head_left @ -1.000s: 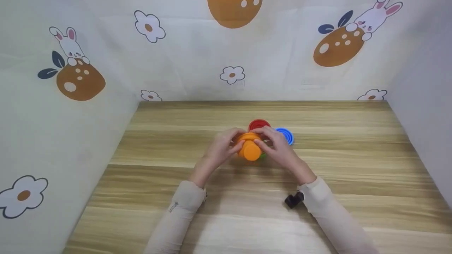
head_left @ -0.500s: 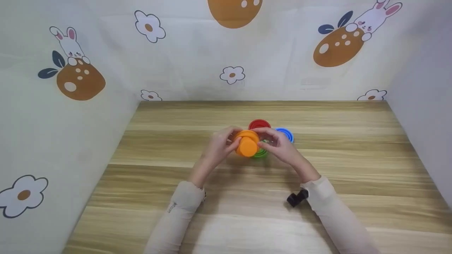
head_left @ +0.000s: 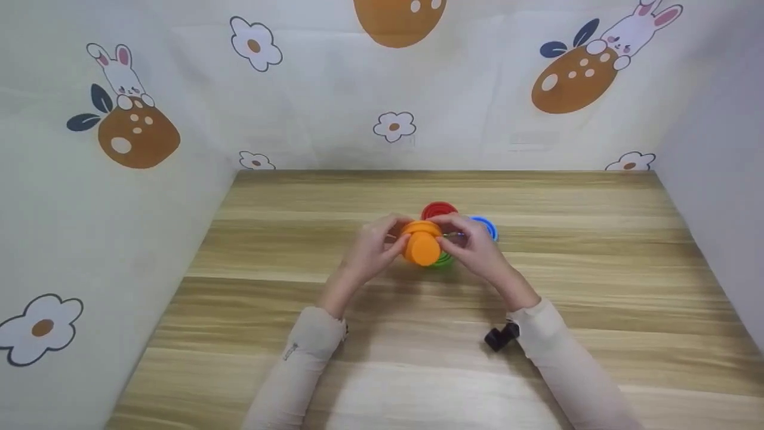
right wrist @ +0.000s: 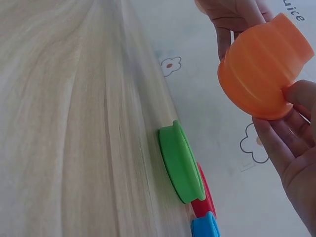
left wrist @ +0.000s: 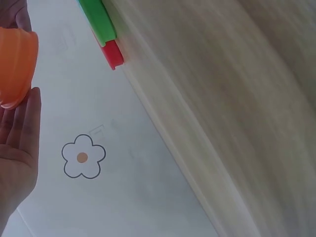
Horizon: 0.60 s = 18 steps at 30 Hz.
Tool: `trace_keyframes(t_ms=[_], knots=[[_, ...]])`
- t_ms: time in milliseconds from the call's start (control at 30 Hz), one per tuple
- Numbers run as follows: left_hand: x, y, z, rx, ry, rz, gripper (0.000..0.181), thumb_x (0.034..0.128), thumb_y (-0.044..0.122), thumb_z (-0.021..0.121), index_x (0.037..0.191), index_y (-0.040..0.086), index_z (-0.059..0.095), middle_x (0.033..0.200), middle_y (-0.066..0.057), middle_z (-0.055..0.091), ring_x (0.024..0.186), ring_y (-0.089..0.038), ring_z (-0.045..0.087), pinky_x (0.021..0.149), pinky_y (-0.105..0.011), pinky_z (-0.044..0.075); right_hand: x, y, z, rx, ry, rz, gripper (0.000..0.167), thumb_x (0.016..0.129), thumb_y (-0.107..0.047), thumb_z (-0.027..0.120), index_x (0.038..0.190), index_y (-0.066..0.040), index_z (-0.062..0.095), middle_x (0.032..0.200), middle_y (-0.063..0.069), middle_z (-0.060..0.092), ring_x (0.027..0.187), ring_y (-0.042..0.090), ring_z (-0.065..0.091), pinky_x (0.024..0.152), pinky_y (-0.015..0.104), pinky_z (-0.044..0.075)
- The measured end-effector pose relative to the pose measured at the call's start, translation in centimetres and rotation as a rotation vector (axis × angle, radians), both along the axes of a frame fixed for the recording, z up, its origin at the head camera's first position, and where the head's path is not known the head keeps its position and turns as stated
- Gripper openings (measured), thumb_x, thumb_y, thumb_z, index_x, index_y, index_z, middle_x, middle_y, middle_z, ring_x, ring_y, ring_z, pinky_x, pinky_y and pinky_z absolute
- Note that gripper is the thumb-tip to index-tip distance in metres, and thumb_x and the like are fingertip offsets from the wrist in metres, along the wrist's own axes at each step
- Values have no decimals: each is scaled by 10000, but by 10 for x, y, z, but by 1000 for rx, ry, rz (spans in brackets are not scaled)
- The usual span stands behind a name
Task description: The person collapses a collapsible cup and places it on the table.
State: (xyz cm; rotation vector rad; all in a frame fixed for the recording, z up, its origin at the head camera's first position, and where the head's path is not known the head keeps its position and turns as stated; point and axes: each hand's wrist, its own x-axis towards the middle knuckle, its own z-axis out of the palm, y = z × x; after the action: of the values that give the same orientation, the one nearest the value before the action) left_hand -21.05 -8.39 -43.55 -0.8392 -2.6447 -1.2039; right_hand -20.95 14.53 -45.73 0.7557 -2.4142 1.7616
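Both hands hold an orange collapsible cup (head_left: 425, 249) above the table, its small round end towards the head camera. Pulled out into stepped rings, the cup (right wrist: 264, 66) lies tilted in the right wrist view. My left hand (head_left: 371, 248) grips its left side, thumb near and fingers at the far, wider rim. From the right, my right hand (head_left: 480, 248) pinches it between thumb and fingers. A flat green ringed cup (head_left: 443, 260) shows partly below the orange one. Just beyond the hands are a red ringed cup (head_left: 439, 209) and a blue one (head_left: 489, 228), both flattened and partly hidden.
The wood-grain table (head_left: 268, 251) meets a printed back wall (head_left: 465, 89) and side walls at left and right. A small black device (head_left: 502, 337) sits at the right cuff. The green, red and blue cups stand close together under and behind the hands.
Since a second ago the orange cup has shifted slightly away from the body, uncovering more of the green cup. It went a little left, then back right. Both hands keep hold of it.
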Motion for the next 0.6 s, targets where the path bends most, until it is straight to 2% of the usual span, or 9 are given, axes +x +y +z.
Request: trace_keyframes(t_ms=[133, 233, 600], knots=[[0, -1, 2, -4, -61, -57, 291, 972, 146, 618, 1258, 93, 617, 1212, -59, 699, 1058, -166, 680, 935, -320, 589, 2, -1, 2, 57, 74, -22, 312, 938, -64, 669, 1249, -67, 665, 1202, 99, 697, 1075, 232, 688, 900, 294, 595], [0, -1, 2, -15, -103, -84, 322, 961, 146, 605, 1282, 124, 608, 1239, -29, 691, 1064, -145, 670, 965, -297, 572, 2, -2, 2, 83, 108, -23, 306, 937, -58, 667, 1241, -96, 680, 1174, 68, 706, 1055, 204, 692, 898, 305, 598], [2, -1, 1, 5, -171, -105, 331, 933, 120, 622, 1264, 123, 605, 1213, -19, 694, 1038, -124, 669, 976, -286, 563, 3, -2, -1, 168, 205, -6, 312, 934, -68, 674, 1229, -169, 703, 1157, -5, 718, 1044, 147, 687, 908, 286, 593]])
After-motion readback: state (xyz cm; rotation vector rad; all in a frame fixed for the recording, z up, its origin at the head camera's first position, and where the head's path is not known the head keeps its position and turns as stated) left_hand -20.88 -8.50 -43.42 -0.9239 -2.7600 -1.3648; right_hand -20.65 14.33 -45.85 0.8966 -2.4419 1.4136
